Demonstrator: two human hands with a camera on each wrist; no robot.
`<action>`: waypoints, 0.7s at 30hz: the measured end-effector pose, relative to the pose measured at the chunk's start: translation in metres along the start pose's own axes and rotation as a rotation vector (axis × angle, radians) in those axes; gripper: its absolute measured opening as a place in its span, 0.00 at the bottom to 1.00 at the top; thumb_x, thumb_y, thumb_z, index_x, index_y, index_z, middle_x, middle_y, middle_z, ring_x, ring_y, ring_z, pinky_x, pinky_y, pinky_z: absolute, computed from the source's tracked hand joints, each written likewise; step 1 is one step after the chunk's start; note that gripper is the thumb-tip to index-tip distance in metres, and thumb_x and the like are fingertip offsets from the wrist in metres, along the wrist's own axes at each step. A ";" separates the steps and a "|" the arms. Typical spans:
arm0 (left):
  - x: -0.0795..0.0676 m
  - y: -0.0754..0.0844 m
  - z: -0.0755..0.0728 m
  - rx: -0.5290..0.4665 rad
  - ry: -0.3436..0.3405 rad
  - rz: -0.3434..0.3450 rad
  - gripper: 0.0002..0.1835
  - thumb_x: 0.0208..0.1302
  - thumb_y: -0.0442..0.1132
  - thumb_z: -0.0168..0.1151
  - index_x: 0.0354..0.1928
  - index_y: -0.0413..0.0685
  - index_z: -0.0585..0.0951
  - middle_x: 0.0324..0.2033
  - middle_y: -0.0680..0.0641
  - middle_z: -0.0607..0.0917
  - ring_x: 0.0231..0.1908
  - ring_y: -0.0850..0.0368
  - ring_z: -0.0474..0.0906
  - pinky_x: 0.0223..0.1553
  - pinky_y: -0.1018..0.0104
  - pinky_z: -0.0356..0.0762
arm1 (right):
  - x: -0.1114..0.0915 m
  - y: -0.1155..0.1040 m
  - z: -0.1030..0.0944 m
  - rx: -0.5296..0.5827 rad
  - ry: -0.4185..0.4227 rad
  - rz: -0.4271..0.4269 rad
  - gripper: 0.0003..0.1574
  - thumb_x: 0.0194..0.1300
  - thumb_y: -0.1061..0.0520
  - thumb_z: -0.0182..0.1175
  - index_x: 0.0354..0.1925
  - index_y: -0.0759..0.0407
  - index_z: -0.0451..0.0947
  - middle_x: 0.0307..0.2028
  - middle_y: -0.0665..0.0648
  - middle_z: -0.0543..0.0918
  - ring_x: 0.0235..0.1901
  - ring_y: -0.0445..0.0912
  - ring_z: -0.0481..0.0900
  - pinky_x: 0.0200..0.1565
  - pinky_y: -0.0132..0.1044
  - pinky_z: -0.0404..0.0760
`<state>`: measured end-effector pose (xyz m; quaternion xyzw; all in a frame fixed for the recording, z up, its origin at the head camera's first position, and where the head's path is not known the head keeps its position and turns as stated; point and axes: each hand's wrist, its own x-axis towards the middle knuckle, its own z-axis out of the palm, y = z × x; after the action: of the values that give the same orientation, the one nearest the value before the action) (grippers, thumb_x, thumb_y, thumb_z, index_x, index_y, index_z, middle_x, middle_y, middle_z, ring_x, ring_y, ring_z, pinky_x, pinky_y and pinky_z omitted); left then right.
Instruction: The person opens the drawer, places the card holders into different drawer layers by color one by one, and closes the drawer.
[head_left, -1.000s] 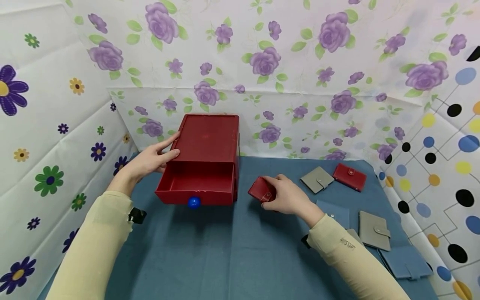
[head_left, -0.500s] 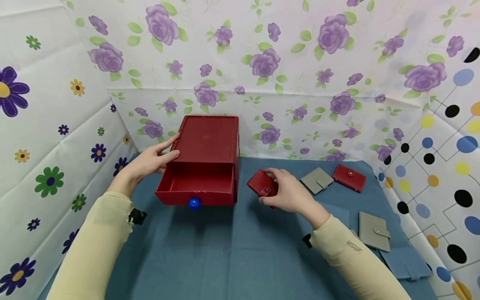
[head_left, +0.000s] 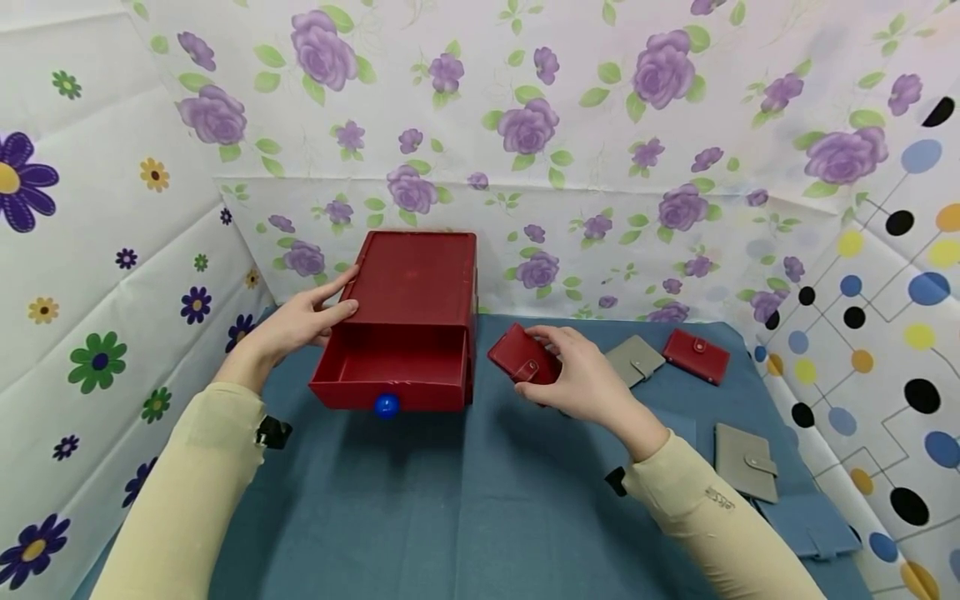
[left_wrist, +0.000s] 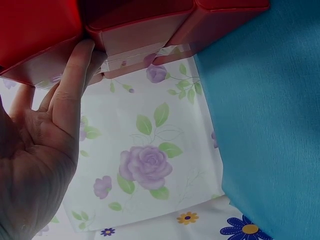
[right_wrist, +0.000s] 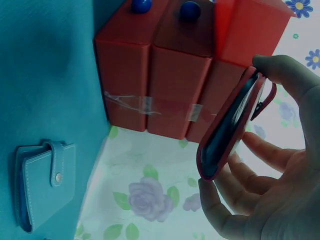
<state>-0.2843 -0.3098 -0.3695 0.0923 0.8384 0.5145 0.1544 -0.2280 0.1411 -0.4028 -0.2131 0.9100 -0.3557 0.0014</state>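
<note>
My left hand rests at the left edge of a red drawer cabinet, thumb near the top front corner. In the left wrist view its fingers lie against the cabinet's side. The top drawer is pulled out, shows a bare inside and has a blue knob. Right of it, my right hand holds a small red wallet with a snap tab, thumb on one side and fingers on the other. The right wrist view shows the wallet edge-on, its covers slightly apart.
On the blue cloth at the right lie a grey wallet partly behind my right hand, another red wallet, a second grey wallet and a blue wallet. Patterned sheets rise behind and at both sides.
My right hand has lifted the red wallet slightly up and turned it a little, so more of its front shows. The left hand and the pulled-out drawer have stayed put.
</note>
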 end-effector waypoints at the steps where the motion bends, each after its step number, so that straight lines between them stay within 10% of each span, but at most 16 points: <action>1: 0.000 0.000 0.000 0.002 0.001 0.001 0.41 0.81 0.58 0.59 0.86 0.80 0.50 0.71 0.31 0.75 0.51 0.43 0.89 0.50 0.51 0.89 | 0.000 -0.001 -0.001 -0.005 0.002 -0.008 0.52 0.59 0.43 0.81 0.76 0.51 0.71 0.64 0.57 0.78 0.56 0.53 0.80 0.46 0.49 0.89; 21: -0.001 0.000 0.001 -0.010 -0.004 0.004 0.41 0.81 0.58 0.59 0.86 0.80 0.49 0.71 0.31 0.74 0.52 0.43 0.89 0.51 0.49 0.88 | -0.008 -0.019 -0.014 0.004 0.054 -0.081 0.49 0.59 0.44 0.80 0.76 0.47 0.75 0.62 0.53 0.78 0.53 0.50 0.78 0.44 0.46 0.87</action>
<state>-0.2824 -0.3090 -0.3698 0.0940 0.8353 0.5189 0.1556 -0.2159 0.1404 -0.3816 -0.2399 0.8996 -0.3629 -0.0373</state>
